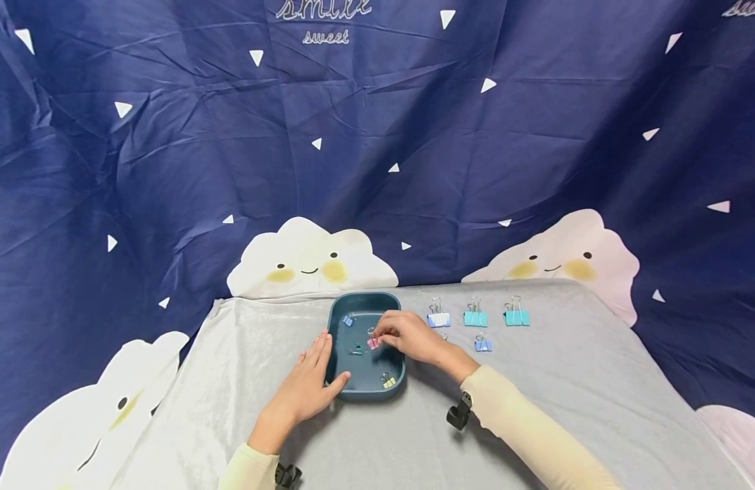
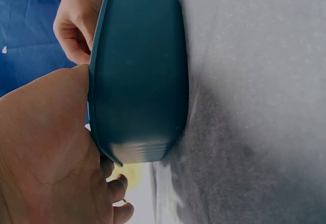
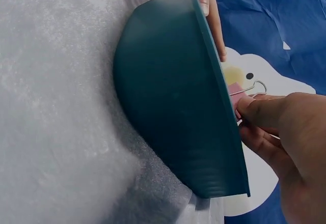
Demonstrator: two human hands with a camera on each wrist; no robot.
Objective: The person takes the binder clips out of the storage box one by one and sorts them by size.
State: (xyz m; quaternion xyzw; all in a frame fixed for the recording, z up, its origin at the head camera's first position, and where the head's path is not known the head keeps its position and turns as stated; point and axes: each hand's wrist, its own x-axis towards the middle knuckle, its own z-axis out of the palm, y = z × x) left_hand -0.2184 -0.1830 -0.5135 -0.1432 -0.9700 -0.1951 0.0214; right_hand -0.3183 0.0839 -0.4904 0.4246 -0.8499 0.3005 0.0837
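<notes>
A dark teal bin [image 1: 367, 395] stands on the grey cloth. My right hand [image 1: 414, 338] pinches a pink binder clip [image 3: 234, 94] by its body between thumb and fingers, over the bin's inside near the right wall; its wire handles stick out. With fingers straight, my left hand [image 1: 306, 386] rests along the bin's left rim, thumb reaching over the near left corner. Inside the bin lie a small blue binder clip [image 1: 348, 320] toward the back, a dark green one [image 1: 356, 350] around the middle and a yellow one [image 1: 388, 382] at the near right.
Right of the bin, a blue-and-white binder clip [image 1: 438, 319] and two teal binder clips [image 1: 476, 318] stand in a row. In front of them is a small blue binder clip [image 1: 483, 345]; another small clip is mostly hidden by my right hand. A navy curtain [image 1: 365, 184] hangs behind.
</notes>
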